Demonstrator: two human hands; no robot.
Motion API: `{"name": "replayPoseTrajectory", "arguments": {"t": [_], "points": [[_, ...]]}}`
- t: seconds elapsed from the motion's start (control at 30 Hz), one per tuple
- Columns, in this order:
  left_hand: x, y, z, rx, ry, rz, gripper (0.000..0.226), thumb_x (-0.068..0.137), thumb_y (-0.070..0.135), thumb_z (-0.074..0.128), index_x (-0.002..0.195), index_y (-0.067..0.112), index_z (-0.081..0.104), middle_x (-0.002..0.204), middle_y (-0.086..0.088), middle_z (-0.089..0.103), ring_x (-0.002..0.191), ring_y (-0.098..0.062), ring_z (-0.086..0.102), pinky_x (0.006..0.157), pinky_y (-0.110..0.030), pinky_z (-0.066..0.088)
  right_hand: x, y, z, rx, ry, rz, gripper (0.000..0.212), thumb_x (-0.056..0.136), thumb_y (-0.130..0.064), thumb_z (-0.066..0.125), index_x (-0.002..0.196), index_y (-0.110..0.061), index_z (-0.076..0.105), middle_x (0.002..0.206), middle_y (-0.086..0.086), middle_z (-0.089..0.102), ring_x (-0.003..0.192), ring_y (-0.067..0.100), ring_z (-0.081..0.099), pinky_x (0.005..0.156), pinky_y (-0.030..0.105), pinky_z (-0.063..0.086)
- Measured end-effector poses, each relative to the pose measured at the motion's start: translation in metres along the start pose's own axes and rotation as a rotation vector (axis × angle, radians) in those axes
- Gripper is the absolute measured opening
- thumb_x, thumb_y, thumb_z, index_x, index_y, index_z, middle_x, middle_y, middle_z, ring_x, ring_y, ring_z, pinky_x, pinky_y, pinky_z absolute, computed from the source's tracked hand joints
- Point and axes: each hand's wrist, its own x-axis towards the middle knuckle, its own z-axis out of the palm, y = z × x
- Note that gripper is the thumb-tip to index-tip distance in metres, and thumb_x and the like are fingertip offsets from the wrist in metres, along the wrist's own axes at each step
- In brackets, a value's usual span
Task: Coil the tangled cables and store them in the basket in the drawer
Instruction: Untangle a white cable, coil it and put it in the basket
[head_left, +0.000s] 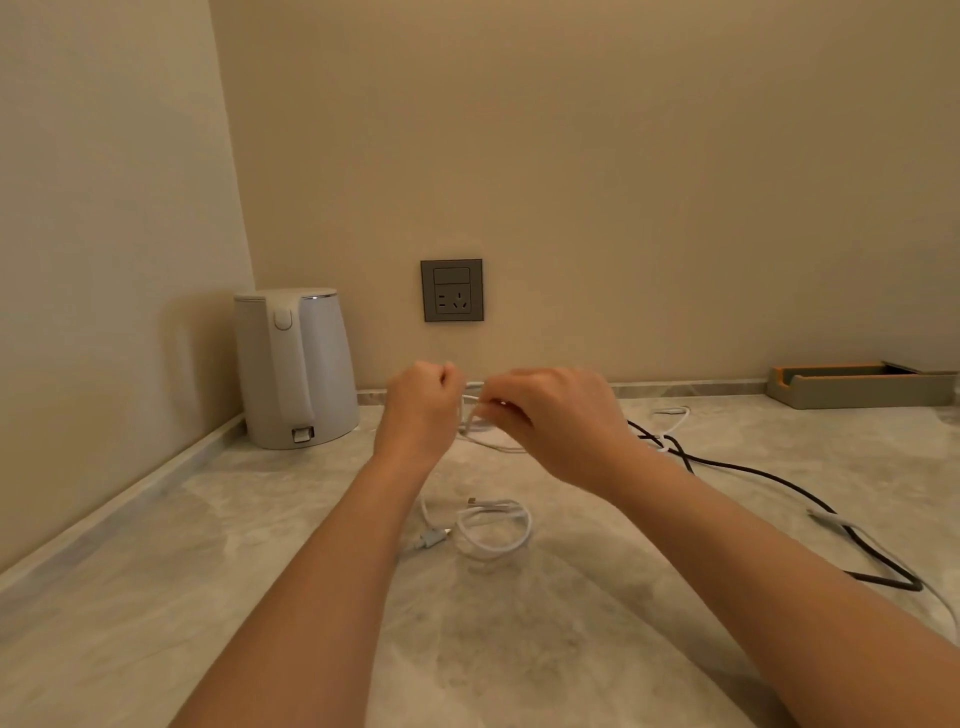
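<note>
Just below the wall socket (451, 290), your left hand (423, 400) clenches the white cable (496, 445) and your right hand (558, 415) pinches it. Feed slack with the right and keep loops even. The black cable (753, 470) lies tangled lower right of the socket.

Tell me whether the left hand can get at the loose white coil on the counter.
Probably yes, but not freely: the left hand is gripping another white cable with the right hand. The coil lies uncovered just nearer.
</note>
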Motion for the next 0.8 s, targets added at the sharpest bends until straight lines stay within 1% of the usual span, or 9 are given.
{"name": "replayPoseTrajectory", "arguments": {"t": [0.07, 0.13, 0.3, 0.37, 0.47, 0.57, 0.63, 0.7, 0.8], "points": [[0.000, 0.002, 0.004, -0.034, -0.198, 0.073, 0.049, 0.098, 0.013, 0.042, 0.049, 0.008, 0.042, 0.048, -0.001, 0.033, 0.046, -0.011, 0.026, 0.047, -0.028, 0.020, 0.002, 0.011, -0.003, 0.080, -0.072, 0.133, 0.034, 0.089, -0.047, 0.056, 0.063, -0.025, 0.050, 0.057, -0.009, 0.048, 0.055, 0.013, 0.047, 0.052, 0.030, 0.035], [-0.001, 0.005, 0.006, -0.147, -0.331, 0.106, 0.046, 0.099, 0.013, 0.043, 0.055, 0.004, 0.048, 0.048, -0.002, 0.034, 0.043, -0.009, 0.026, 0.047, -0.027, 0.022, 0.002, 0.024, -0.003, 0.248, -0.096, 0.273, 0.041, 0.083, -0.049, 0.063, 0.056, -0.026, 0.044, 0.051, -0.010, 0.043, 0.051, 0.006, 0.038, 0.053, 0.030, 0.032], [-0.007, 0.020, 0.004, -0.489, -0.445, 0.003, 0.048, 0.102, 0.020, 0.040, 0.056, 0.007, 0.044, 0.043, -0.001, 0.033, 0.034, -0.009, 0.024, 0.038, -0.020, 0.019, -0.002, 0.036, -0.003, 0.851, -0.093, 0.417, 0.032, 0.087, -0.033, 0.064, 0.061, -0.016, 0.055, 0.050, -0.011, 0.040, 0.049, 0.004, 0.033, 0.050, 0.019, 0.028], [-0.010, 0.026, 0.002, -0.589, -0.519, -0.045, 0.051, 0.102, 0.026, 0.038, 0.055, 0.007, 0.044, 0.043, -0.001, 0.033, 0.035, -0.010, 0.024, 0.038, -0.017, 0.019, -0.003, 0.039, -0.005, 0.956, -0.099, 0.494, 0.032, 0.092, -0.030, 0.056, 0.066, -0.011, 0.057, 0.054, -0.005, 0.043, 0.048, 0.004, 0.035, 0.051, 0.017, 0.029], [-0.018, 0.037, 0.002, -0.707, -0.575, -0.058, 0.056, 0.101, 0.034, 0.037, 0.051, 0.011, 0.046, 0.042, 0.002, 0.034, 0.034, -0.009, 0.026, 0.039, -0.016, 0.022, -0.005, 0.045, -0.004, 1.011, -0.048, 0.626, 0.037, 0.096, -0.032, 0.049, 0.066, -0.010, 0.054, 0.053, -0.007, 0.046, 0.043, -0.001, 0.037, 0.051, 0.017, 0.031], [-0.018, 0.039, 0.001, -0.833, -0.525, -0.133, 0.053, 0.099, 0.039, 0.037, 0.062, 0.004, 0.050, 0.041, 0.002, 0.035, 0.030, -0.006, 0.026, 0.035, -0.014, 0.023, -0.006, 0.036, 0.005, 0.926, -0.099, 0.637, 0.039, 0.099, -0.028, 0.044, 0.072, -0.009, 0.063, 0.047, -0.012, 0.049, 0.040, -0.001, 0.040, 0.047, 0.012, 0.031], [-0.015, 0.034, 0.000, -0.901, -0.410, -0.205, 0.050, 0.099, 0.038, 0.039, 0.064, 0.003, 0.050, 0.039, 0.003, 0.036, 0.027, -0.005, 0.026, 0.033, -0.014, 0.023, -0.005, 0.028, 0.017, 0.818, -0.081, 0.596, 0.041, 0.100, -0.025, 0.044, 0.068, -0.004, 0.060, 0.055, 0.003, 0.043, 0.048, 0.010, 0.034, 0.049, 0.023, 0.027], [-0.009, 0.027, -0.001, -0.899, -0.255, -0.286, 0.046, 0.100, 0.034, 0.041, 0.064, 0.006, 0.050, 0.040, 0.004, 0.037, 0.028, -0.007, 0.026, 0.034, -0.015, 0.023, -0.004, 0.019, 0.025, 0.729, -0.138, 0.542, 0.042, 0.100, -0.023, 0.043, 0.060, -0.014, 0.053, 0.060, 0.008, 0.043, 0.055, 0.017, 0.036, 0.054, 0.029, 0.028], [-0.004, 0.017, -0.001, -0.790, -0.051, -0.413, 0.039, 0.097, 0.022, 0.042, 0.061, 0.010, 0.048, 0.047, -0.001, 0.038, 0.033, -0.010, 0.026, 0.037, -0.019, 0.023, -0.001, 0.009, 0.025, 0.602, -0.295, 0.437, 0.041, 0.100, -0.023, 0.040, 0.062, -0.017, 0.052, 0.059, -0.003, 0.047, 0.056, 0.012, 0.041, 0.057, 0.025, 0.033]]}}
